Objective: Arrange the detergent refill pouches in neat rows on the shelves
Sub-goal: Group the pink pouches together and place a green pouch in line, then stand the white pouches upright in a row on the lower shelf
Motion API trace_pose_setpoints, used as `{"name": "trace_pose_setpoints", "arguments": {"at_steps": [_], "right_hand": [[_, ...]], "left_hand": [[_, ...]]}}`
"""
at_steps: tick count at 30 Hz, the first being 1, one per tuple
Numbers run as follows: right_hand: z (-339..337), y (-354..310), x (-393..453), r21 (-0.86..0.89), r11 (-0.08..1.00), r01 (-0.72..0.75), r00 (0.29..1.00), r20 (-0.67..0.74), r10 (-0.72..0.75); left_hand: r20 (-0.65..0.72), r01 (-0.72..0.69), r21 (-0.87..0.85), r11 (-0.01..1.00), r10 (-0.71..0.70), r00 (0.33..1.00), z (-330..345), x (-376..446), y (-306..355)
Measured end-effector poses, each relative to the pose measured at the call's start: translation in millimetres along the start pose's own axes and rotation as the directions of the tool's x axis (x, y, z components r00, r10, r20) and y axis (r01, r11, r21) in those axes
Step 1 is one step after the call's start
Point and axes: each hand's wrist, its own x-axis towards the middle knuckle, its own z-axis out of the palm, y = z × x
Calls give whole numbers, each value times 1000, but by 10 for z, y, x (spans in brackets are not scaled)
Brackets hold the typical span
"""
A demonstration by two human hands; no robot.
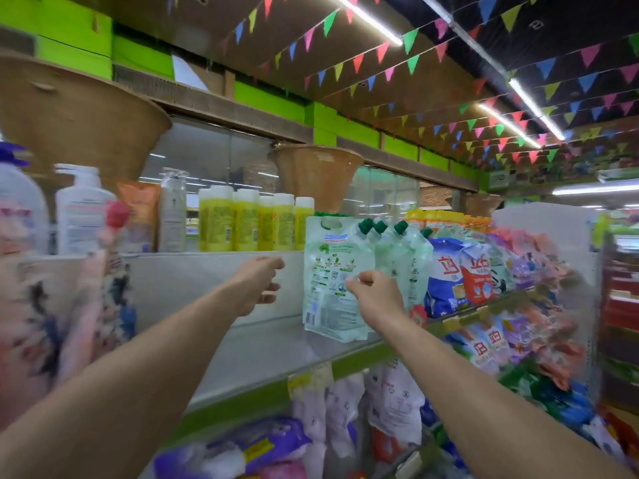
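Note:
A row of pale green detergent refill pouches [397, 257] with dark green caps stands on the white shelf [262, 350]. The front pouch [328, 288] faces me, its printed back showing. My right hand [375, 299] is in front of that pouch, and its curled fingers pinch the pouch's right side. My left hand [257, 285] hovers just left of the pouch with loosely curled fingers, holding nothing. Blue, red and white detergent bags [460, 274] stand right behind the green row.
Yellow bottles [252, 223] and white pump bottles [83, 209] stand on the shelf above. Purple and white pouches [345, 406] fill the shelf below. A blurred patterned item [69, 305] is at the left. Woven baskets [318, 174] hang overhead. The shelf left of the pouch is bare.

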Motion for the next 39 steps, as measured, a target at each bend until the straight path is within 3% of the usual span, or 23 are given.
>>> {"name": "trace_pose_setpoints", "arguments": {"at_steps": [13,18,27,30,34,39], "right_hand": [[894,-1285,-1771,193,979,73,938,321,-133],[1457,-2023,-2500,267,949,167,879,395,-266],[2591,-3219,-3698,312,880,358,753,461,-469],[2910,-3418,-3917,224,831,508,691,471,-549],[3302,-3552,-3999,78,743,665,595,546,-590],[3824,-3619,-4002,-74,495,865,426,627,-652]], "left_hand": [[-278,102,100,990,-71,958,-1943,-2500,99],[-444,141,143,980,-64,894,-3018,-3298,242],[-700,233,146,961,-66,711,-4957,-4442,399],[-722,271,169,948,-68,689,-5401,-4582,407],[-700,280,200,939,-64,712,-5779,-4559,347],[-668,302,240,922,-69,741,-6089,-4411,199]]}}
